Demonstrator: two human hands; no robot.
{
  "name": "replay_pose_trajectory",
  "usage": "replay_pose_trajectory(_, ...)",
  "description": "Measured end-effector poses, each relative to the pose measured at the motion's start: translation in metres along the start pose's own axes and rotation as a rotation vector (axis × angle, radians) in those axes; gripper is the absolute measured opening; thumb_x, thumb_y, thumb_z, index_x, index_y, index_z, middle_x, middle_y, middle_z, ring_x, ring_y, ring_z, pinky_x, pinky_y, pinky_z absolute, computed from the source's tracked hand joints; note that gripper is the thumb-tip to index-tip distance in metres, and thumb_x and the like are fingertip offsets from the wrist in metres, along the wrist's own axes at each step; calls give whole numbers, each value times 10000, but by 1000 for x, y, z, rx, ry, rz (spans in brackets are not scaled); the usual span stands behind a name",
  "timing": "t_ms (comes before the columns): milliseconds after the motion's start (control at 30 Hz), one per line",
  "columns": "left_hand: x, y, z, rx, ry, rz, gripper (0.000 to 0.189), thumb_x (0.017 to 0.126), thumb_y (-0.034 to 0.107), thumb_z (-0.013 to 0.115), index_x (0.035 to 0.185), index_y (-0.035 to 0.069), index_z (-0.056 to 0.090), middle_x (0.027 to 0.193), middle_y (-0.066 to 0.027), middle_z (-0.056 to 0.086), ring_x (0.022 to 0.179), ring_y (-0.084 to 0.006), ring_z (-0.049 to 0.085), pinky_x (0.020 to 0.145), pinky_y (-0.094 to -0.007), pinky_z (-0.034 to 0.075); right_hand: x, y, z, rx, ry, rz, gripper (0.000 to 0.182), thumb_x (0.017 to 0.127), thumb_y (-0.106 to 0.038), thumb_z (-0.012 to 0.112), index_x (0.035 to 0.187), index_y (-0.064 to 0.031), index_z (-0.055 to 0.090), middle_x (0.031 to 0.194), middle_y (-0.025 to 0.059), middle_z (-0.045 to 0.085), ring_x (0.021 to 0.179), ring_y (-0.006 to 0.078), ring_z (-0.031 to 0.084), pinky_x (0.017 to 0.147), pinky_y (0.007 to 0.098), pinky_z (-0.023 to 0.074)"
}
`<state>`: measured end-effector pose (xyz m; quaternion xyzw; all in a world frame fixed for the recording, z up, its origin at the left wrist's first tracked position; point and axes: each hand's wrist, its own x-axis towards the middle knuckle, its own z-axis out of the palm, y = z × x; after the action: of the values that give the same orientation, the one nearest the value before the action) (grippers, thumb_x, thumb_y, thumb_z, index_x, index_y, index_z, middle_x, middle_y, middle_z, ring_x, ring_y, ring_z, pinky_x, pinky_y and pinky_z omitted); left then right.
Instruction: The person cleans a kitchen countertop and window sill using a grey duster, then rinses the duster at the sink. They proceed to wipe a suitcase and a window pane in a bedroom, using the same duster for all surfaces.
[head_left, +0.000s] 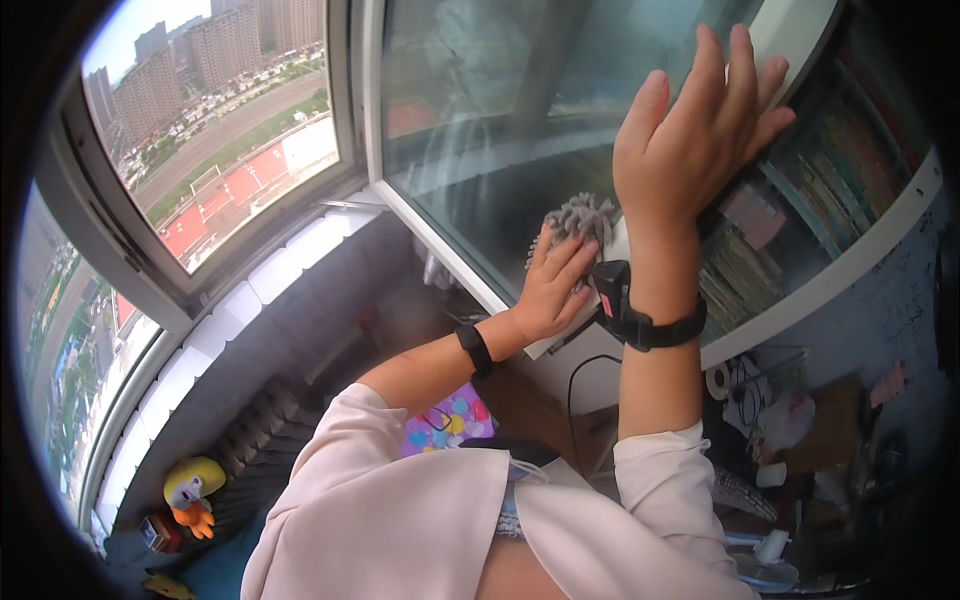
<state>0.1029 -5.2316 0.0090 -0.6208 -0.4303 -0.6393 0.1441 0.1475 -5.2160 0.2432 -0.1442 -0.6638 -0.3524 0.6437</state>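
Note:
A gray chenille cleaning mitt or cloth (581, 217) lies against the lower part of an open window sash's glass pane (465, 150). My left hand (553, 289) presses on it, fingers spread over its shaggy strands. My right hand (679, 142) is raised in front of the sash's far side, fingers apart, holding nothing; whether it touches the glass or frame I cannot tell. The white sash frame (442, 259) runs below the pane. Both wrists wear black bands, and a small black device sits at the right wrist.
At left, an open window (225, 135) looks out high above buildings and a sports ground. Beneath the sill (225, 315) is a dark radiator (259, 427), with a yellow plush toy (193, 484) near it. A glass-fronted bookcase (810, 187) stands at right, above cluttered items and a black cable (571, 390).

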Motion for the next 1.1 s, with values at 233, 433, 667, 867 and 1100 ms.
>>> replay_pose_trajectory(233,72,9,6,145,104,89,539,740,122,565,1266,53,472,1372,-179,345,1277,-493,201,1041,-564,143,-29,8,-3,-104,-49,0,488,813,-226,531,1271,-89,434,1325,169,364,1294,441,230,954,676,139)
replay_pose_trajectory(433,-63,-13,25,61,-5,-217,571,749,114,555,1295,20,420,1374,-215,295,1271,-498,200,1049,-540,144,-73,-8,-6,-250,-301,34,544,785,-243,550,1297,-108,426,1359,175,336,1288,428,250,1000,630,92)
replay_pose_trajectory(667,-145,-36,30,221,-4,-383,611,750,63,552,1322,-3,347,1385,-240,255,1288,-462,198,1059,-522,153,-98,-16,-12,-160,-321,64,533,814,-242,522,1310,-78,417,1396,204,276,1324,431,159,1031,586,17)
replay_pose_trajectory(867,-112,-59,27,170,238,-507,631,805,25,468,1381,-8,214,1432,-261,152,1328,-426,139,1079,-463,103,-128,-45,0,-164,-376,117,556,832,-270,508,1308,-7,394,1413,273,191,1347,439,-14,1038,551,-76)
replay_pose_trajectory(1100,-68,-163,-40,245,377,-577,530,888,112,382,1377,-8,218,1443,-239,143,1345,-376,123,1091,-418,85,-126,-51,5,-187,-307,183,519,906,-307,409,1288,43,388,1399,336,140,1325,489,-17,1041,555,-41)
